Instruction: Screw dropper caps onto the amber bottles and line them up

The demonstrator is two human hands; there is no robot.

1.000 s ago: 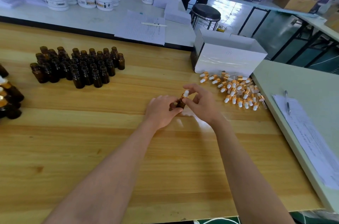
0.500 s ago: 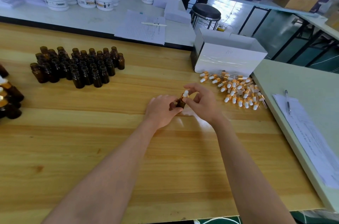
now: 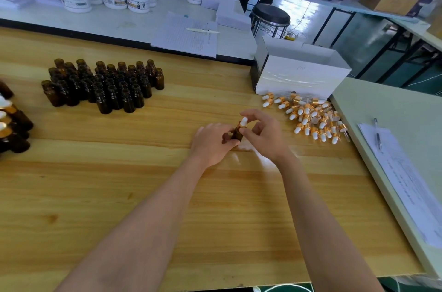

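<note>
Ok, table (image 3: 143,196): wood, all the work sits on it; head cam is my only view.
box (image 3: 301,81): white, open top, far right of the table.
empties (image 3: 102,83): big cluster of uncapped amber bottles, upright, far left, well apart from the hands.
caps (image 3: 311,119): loose pile just in front of the box, gold collars w/ white bulbs, near the R side.
done ones (image 3: 14,129): a few capped bottles at the left edge, partly cut off; can't tell how neat the line is.
L hand (image 3: 211,143): fingers curled round the bottle (image 3: 237,134), mid-table.
R hand (image 3: 265,136): thumb + forefinger pinch the cap (image 3: 243,122), other fingers loosely spread.
bottle: between both hands, tilted away from me; can't tell if its base rests on the wood.
cap: sits on the neck, white bulb showing; can't tell how far it's threaded.
step: I'd say mid-screw on this one.
next: prob. twist till snug, then carry it left to the done ones. That needs a firm L grip and light R torque so the threads don't cross.
</note>
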